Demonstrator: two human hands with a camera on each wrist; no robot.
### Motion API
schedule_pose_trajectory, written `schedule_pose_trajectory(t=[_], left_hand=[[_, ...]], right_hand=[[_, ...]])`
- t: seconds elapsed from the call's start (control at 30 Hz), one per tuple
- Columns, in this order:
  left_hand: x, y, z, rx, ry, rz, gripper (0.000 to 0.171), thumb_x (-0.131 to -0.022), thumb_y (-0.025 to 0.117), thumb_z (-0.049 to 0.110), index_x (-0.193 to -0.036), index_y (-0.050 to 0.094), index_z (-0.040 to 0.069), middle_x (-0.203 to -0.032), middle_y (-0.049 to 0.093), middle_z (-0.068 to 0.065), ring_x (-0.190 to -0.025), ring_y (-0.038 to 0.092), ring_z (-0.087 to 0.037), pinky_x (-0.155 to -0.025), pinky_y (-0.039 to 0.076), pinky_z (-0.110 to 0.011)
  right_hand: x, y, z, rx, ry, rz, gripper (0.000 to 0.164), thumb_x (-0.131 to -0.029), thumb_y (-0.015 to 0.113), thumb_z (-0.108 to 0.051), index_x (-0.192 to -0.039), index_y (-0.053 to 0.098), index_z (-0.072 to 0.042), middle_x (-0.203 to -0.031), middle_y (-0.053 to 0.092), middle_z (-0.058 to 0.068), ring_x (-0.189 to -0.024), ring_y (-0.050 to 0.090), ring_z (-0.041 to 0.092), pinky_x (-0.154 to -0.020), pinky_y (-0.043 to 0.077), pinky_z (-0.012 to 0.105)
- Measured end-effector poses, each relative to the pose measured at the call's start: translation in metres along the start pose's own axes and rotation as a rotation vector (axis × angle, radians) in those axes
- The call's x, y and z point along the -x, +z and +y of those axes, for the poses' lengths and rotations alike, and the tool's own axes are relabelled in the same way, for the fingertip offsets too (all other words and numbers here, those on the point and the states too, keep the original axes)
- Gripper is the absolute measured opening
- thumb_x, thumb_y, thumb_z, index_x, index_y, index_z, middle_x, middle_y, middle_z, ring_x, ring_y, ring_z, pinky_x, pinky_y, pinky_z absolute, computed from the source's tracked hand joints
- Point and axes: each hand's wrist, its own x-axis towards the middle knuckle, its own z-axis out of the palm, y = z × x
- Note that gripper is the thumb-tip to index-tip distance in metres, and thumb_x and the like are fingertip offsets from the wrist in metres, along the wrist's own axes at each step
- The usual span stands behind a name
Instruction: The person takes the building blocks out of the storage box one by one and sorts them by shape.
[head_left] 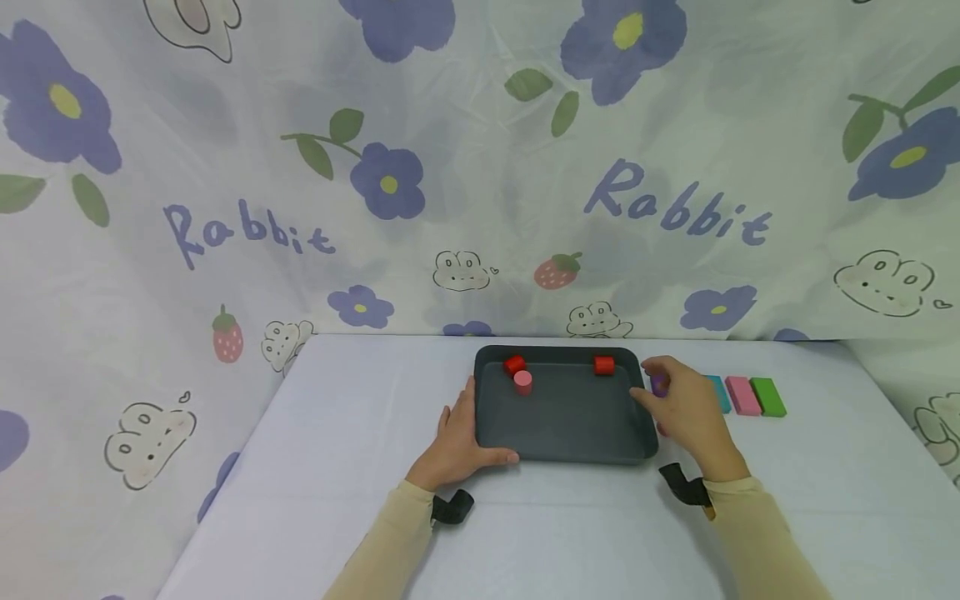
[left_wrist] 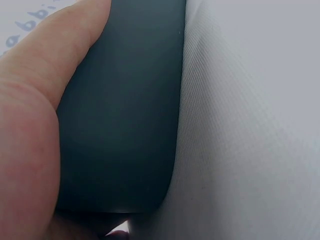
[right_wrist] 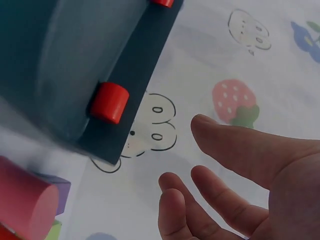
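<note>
Tray (head_left: 570, 425), dark grey, shallow, rectangular, lies across the white table (head_left: 352, 475), long axis left-right; we see left hand (head_left: 456, 446) straight-fingered against its near-left corner, right hand (head_left: 686, 408) parted, empty, by its right rim.

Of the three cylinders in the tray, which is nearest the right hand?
The red cylinder alone near the far right corner of the tray; the other red one and the pink one sit close together toward its left side.

From the head, the table (head_left: 337, 533) is viewed forward and downward, from some distance; from each wrist, the tray (head_left: 570, 429) is viewed closely, toward the patterned cloth (head_left: 465, 208), both being shared with the head view.
</note>
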Motion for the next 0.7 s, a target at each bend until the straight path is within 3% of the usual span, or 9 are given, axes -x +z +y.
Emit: schedule_pose_trajectory(t=[0.17, 0.37, 0.7], left_hand=[[0.0, -0.001, 0.001, -0.001, -0.005, -0.005, 0.134, -0.073, 0.087, 0.052, -0.16, -0.001, 0.002, -0.167, 0.011, -0.015, -0.153, 0.014, -0.033, -0.121, -0.002, -0.059], [0.0, -0.001, 0.001, 0.005, 0.004, 0.0, 0.135, -0.072, 0.088, 0.052, -0.16, -0.001, 0.001, -0.167, 0.011, -0.016, -0.153, 0.015, -0.033, -0.121, -0.001, -0.06], [-0.001, 0.0, 0.0, 0.016, 0.005, -0.001, 0.135, -0.072, 0.088, 0.052, -0.16, -0.001, 0.002, -0.167, 0.011, -0.015, -0.153, 0.014, -0.033, -0.121, -0.002, -0.06]], right_hand=[[-0.009, 0.004, -0.004, 0.018, -0.05, 0.021, 0.047, -0.09, 0.075, -0.018, -0.128, 0.06, 0.004, -0.113, 0.067, 0.024, -0.085, 0.061, 0.031, -0.069, 0.054, 0.044], [-0.019, 0.012, -0.008, 0.013, -0.064, 0.003, 0.047, -0.09, 0.075, -0.016, -0.13, 0.06, 0.004, -0.123, 0.065, 0.023, -0.102, 0.062, 0.037, -0.08, 0.055, 0.051], [-0.037, 0.022, -0.013, -0.01, -0.036, -0.022, 0.047, -0.09, 0.075, -0.017, -0.131, 0.061, 0.003, -0.121, 0.066, 0.022, -0.097, 0.059, 0.033, -0.081, 0.054, 0.049]])
